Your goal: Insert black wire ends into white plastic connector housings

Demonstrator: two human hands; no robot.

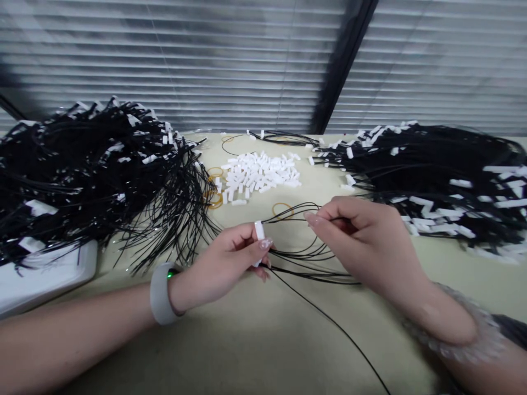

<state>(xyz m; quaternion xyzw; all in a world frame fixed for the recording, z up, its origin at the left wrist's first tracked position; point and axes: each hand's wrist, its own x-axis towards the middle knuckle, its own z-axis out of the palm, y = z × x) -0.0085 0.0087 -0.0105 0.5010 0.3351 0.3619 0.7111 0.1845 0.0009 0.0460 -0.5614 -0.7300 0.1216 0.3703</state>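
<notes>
Between the thumb and fingers of my left hand point(230, 260) is a small white connector point(259, 230), with several thin black cables point(307, 253) running out to the right beside it. My right hand point(366, 241) is closed in a pinch on black cable near the upper strands of this bundle; its fingertips partly hide what they grip. One loose cable point(329, 318) trails from the left hand down to the lower right. Behind the hands lies a heap of small white plastic pieces point(263, 173).
A large pile of black cables with white ends point(94, 175) stands at left, over a white tray point(78, 269). Another cable pile point(436, 159) lies at right. Yellow rubber bands point(214, 198) and a coiled cable point(284, 137) are on the table, before window blinds point(230, 60).
</notes>
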